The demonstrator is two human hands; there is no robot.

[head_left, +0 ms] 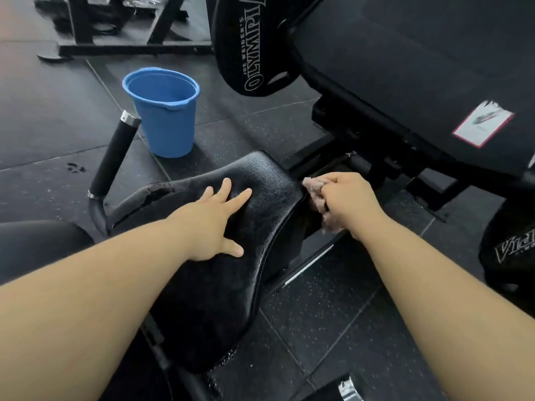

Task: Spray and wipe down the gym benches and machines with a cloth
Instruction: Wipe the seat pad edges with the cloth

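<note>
So the left hand (214, 224) is flat on top of the black seat pad (262, 178), fingers straight and spread, holding nothing. The right hand (348, 198) is off on its own at the pad's right edge, fingers curled tight round a bunched-up pinkish cloth (314, 198) that's pressed against the side of the pad. A blue bucket (165, 111) sits upright on the rubber floor (58, 111) just past the seat, right beside the machine's foam-grip handle (114, 157), and there's a black weight plate (240, 47) with white lettering behind it, next to the big back pad (419, 68) with a torn sticker (482, 124).
</note>
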